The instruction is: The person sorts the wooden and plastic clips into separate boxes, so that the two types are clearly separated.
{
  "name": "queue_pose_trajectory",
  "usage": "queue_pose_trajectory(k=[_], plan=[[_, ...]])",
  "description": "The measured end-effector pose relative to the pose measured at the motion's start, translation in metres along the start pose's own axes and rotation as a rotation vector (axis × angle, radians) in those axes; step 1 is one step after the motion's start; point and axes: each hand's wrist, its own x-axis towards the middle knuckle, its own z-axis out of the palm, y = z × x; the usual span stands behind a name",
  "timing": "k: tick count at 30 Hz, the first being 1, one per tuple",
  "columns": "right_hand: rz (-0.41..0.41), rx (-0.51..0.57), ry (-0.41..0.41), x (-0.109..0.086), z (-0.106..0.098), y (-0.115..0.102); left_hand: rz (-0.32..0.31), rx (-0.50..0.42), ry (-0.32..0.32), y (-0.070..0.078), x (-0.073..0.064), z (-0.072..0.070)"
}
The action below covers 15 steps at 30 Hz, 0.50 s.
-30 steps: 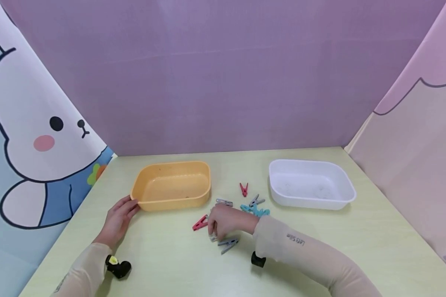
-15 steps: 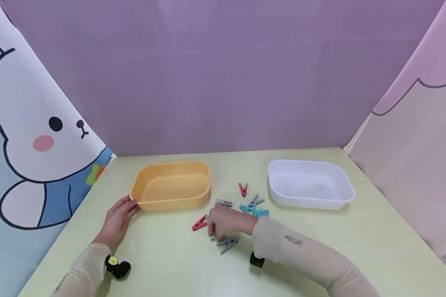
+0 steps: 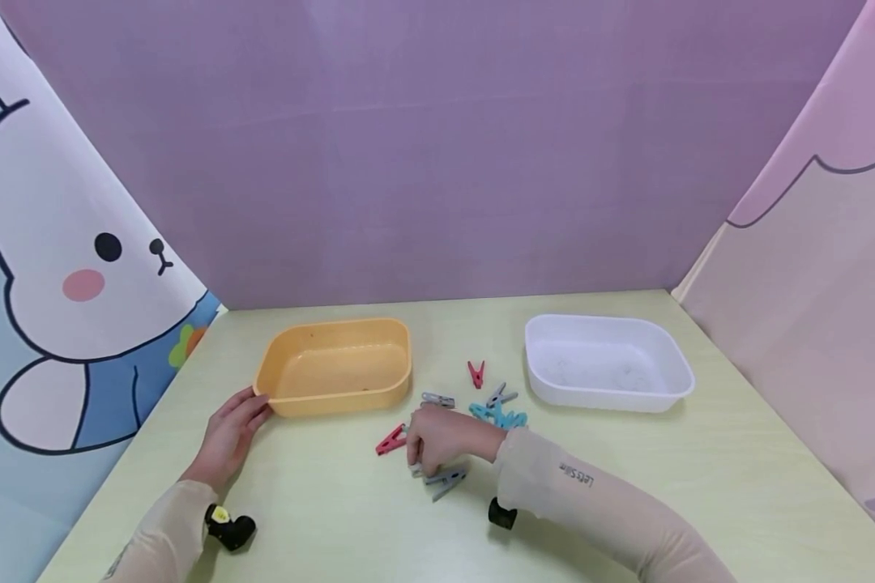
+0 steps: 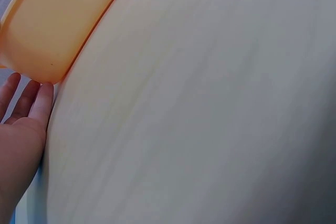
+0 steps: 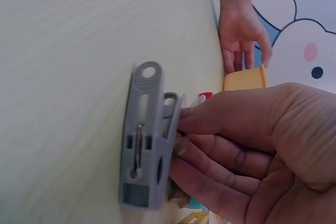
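My right hand [image 3: 446,437] is low over the table among scattered clothespins, its thumb and curled fingers pinching a whitish clothespin [image 3: 415,469] that the hand mostly hides. Right beside its fingertips lies a grey clothespin [image 5: 144,135], large in the right wrist view with its metal spring showing. A red clothespin [image 3: 390,440] lies just left of that hand. At the near left corner of an orange plastic basin [image 3: 339,405], my left hand [image 3: 226,433] touches the wall and rim with extended fingers [image 4: 43,100].
Beyond the right hand lie another grey clothespin [image 3: 439,400], a small red one [image 3: 476,374], a grey one [image 3: 501,395] and light blue ones [image 3: 506,419]. A white plastic basin [image 3: 605,398] stands at the right. A purple panel [image 3: 437,162] rises behind the table.
Both hands keep their places, and the clothespins and basins stay where they were. Only the head view shifts very slightly.
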Motion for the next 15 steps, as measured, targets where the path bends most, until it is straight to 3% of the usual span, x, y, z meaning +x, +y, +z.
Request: queue_pose_trajectory(k=[7, 15], plan=[[-0.077, 0.085, 0.033, -0.001, -0.012, -0.001, -0.007, 0.023, 0.011, 0.001, -0.001, 0.001], [-0.078, 0.171, 0.044, 0.0, -0.025, -0.002, -0.018, 0.006, 0.013, 0.001, 0.0, 0.001]])
